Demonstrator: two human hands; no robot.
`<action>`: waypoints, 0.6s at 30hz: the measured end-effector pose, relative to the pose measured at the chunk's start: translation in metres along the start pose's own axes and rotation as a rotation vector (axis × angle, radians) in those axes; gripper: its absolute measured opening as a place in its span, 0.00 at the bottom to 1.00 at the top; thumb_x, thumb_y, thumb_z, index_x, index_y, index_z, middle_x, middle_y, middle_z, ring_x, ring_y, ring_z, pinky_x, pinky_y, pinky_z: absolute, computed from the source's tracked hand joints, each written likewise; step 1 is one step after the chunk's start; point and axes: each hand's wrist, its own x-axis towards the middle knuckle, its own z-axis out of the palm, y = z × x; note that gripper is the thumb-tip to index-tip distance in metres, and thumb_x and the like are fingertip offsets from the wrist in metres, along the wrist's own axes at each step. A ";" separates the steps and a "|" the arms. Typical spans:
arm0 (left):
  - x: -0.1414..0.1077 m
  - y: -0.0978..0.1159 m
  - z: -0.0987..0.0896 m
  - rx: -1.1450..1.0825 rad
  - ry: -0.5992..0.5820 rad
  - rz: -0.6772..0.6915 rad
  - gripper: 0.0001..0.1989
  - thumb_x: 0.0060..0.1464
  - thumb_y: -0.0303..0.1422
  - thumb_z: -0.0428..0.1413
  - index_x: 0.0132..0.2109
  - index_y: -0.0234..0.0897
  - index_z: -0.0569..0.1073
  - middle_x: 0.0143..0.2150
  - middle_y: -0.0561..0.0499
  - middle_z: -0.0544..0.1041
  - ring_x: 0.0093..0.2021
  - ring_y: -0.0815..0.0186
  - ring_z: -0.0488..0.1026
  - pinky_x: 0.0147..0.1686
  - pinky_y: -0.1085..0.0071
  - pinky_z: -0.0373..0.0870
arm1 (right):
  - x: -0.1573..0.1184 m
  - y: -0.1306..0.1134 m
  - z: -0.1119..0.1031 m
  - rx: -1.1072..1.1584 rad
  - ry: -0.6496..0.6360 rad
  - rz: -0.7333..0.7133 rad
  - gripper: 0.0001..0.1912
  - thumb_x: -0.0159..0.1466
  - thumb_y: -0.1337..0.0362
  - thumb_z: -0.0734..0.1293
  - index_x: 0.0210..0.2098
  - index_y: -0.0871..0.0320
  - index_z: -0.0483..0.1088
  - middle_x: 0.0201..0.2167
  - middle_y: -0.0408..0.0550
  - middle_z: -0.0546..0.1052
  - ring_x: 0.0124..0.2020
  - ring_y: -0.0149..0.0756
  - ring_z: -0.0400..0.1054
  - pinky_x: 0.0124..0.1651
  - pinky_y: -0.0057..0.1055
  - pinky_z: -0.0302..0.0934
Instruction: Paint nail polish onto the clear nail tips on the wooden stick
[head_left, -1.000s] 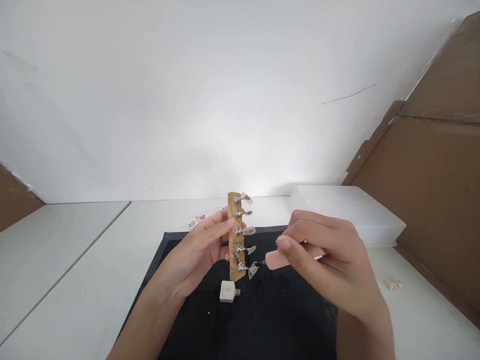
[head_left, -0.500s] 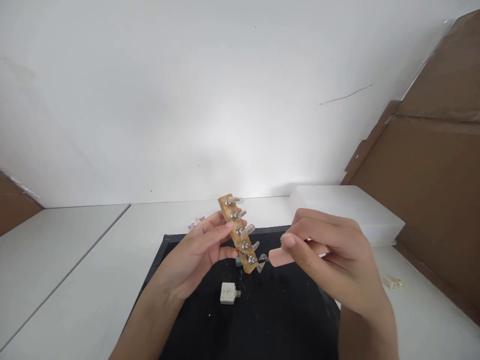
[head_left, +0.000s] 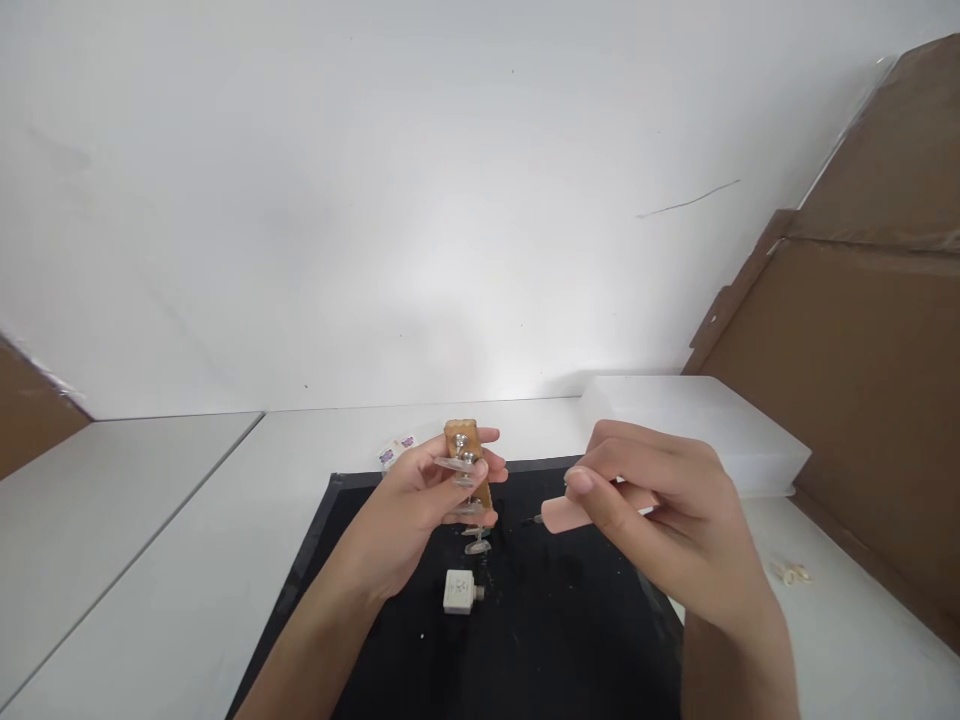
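Observation:
My left hand (head_left: 409, 505) grips a yellow-brown nail tip holder (head_left: 480, 490), a bar with metal studs bearing several clear nail tips (head_left: 455, 464). The bar is tilted, and my thumb lies across its near side. A nail polish brush (head_left: 566, 512) with a pale pink cap-handle is pinched in my right hand (head_left: 660, 500). Its dark bristle end points left and is apart from the tips. Below the holder, a square white bottle (head_left: 458, 592) lies on its side on the black mat (head_left: 540, 640), its neck to the right.
A translucent white box (head_left: 697, 420) stands at the back right. Small cream-coloured pieces (head_left: 792, 572) lie on the white table at right. Behind the left hand is a small sticker-like sheet (head_left: 397, 450). White wall at the back, brown cardboard panel (head_left: 847, 400) on the right.
My left hand has turned the holder, so the nail tips now point more to the left and toward me. The brush, nearly unmoved, is now apart from the lowest tip.

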 end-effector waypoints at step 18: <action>-0.005 -0.007 -0.007 0.590 0.118 0.128 0.10 0.49 0.35 0.51 0.23 0.40 0.70 0.19 0.57 0.61 0.21 0.70 0.54 0.22 0.73 0.50 | -0.001 0.001 0.002 -0.011 0.063 0.018 0.16 0.62 0.71 0.63 0.18 0.58 0.71 0.12 0.41 0.69 0.16 0.28 0.55 0.18 0.27 0.50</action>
